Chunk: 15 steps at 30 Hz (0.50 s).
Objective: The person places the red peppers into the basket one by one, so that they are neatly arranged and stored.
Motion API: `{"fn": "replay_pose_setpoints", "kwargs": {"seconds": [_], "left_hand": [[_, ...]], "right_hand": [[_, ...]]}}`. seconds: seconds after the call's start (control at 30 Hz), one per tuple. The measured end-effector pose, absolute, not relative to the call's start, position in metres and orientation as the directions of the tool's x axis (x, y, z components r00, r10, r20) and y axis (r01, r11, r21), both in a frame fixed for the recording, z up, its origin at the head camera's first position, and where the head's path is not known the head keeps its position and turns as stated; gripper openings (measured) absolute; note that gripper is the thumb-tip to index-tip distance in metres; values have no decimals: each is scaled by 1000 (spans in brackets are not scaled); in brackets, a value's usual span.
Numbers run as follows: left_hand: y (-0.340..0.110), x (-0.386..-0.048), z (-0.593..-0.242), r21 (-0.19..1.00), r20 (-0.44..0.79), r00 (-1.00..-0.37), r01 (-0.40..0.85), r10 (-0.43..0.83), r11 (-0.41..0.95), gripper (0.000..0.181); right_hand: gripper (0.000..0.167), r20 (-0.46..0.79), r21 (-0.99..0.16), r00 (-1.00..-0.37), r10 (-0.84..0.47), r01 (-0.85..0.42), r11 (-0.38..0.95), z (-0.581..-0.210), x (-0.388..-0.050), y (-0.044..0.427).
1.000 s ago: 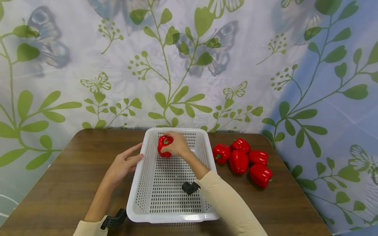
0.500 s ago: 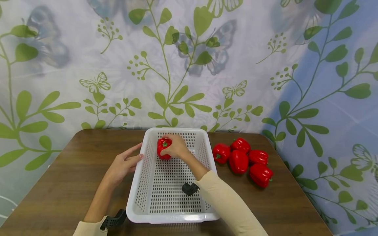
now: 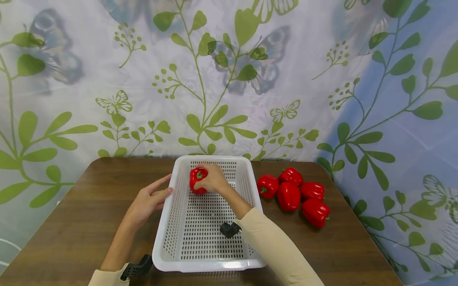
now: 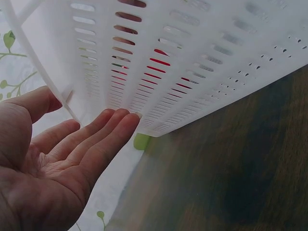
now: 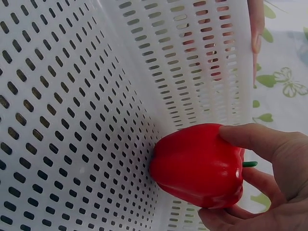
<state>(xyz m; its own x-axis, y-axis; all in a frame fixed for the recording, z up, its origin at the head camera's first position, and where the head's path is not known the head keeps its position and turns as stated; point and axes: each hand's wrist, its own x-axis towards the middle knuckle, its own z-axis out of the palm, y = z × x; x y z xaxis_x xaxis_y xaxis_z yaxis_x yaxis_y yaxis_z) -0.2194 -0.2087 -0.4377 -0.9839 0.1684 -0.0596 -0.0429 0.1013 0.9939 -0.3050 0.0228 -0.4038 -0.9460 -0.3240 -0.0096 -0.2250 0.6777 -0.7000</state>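
A white perforated plastic basket (image 3: 211,264) stands on the brown table. In its far left corner, my right hand (image 3: 213,178) grips a red bell pepper (image 3: 196,186) with a green stem. The right wrist view has the thumb on one side of the pepper (image 5: 197,163) and fingers on the other, near the stem end, while its lower end meets the basket floor. My left hand (image 3: 148,200) is at the basket's left side, thumb at the rim and fingers extended. In the left wrist view those fingers (image 4: 103,139) lie along the outside of the slotted wall (image 4: 202,29).
Several more red bell peppers (image 3: 289,196) lie grouped on the table (image 3: 343,246), right of the basket. A patterned cloth (image 3: 229,79) with leaves and butterflies hangs behind the table's far edge. Black wrist devices (image 3: 137,268) sit at both cuffs.
The right hand has brought the pepper slightly left and toward me inside the basket, then stayed almost still over the last half second. The left hand keeps its place at the rim.
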Motion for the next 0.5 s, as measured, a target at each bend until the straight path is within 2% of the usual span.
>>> {"fn": "replay_pose_setpoints", "kwargs": {"seconds": [0.5], "left_hand": [[-209,-217,-440,995,-47,-984,-30,174,100,64]], "right_hand": [[65,-2,-690,-949,-316,-227,687,-404,-302,22]]}}
